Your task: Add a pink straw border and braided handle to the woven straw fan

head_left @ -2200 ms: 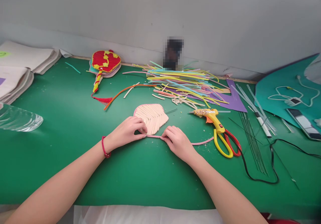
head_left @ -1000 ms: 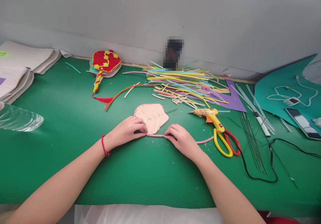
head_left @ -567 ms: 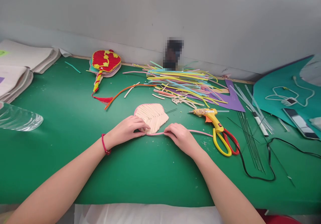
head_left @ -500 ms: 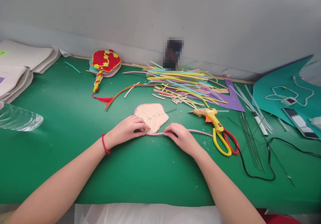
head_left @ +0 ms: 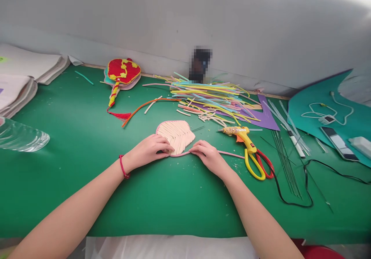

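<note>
A cream fan-shaped panel [head_left: 177, 133] of chevron-laid strips lies flat on the green table, with pink trim along its upper left edge. My left hand [head_left: 155, 149] is closed on the panel's lower left edge, pinching the panel and the pink strip there. With thumb and fingers pressed together, my right hand [head_left: 204, 154] grips a pink pipe cleaner [head_left: 230, 153] just right of the panel. The pipe cleaner curves along the lower edge between my hands, and its far end runs right toward the scissors [head_left: 255, 166].
A yellow glue gun [head_left: 242, 134] rests by the scissors' handles, its black cord trailing right. Behind are a pile of coloured pipe cleaners [head_left: 208, 92] and a red fan with a tassel [head_left: 123, 71]. Thin green wires [head_left: 285, 162] and a phone [head_left: 339, 143] lie right; a clear cup [head_left: 24, 135] lies left.
The pink pipe cleaner between my hands now bends up closer to the panel's lower edge. My right hand has risen slightly. The view has shifted a little.
</note>
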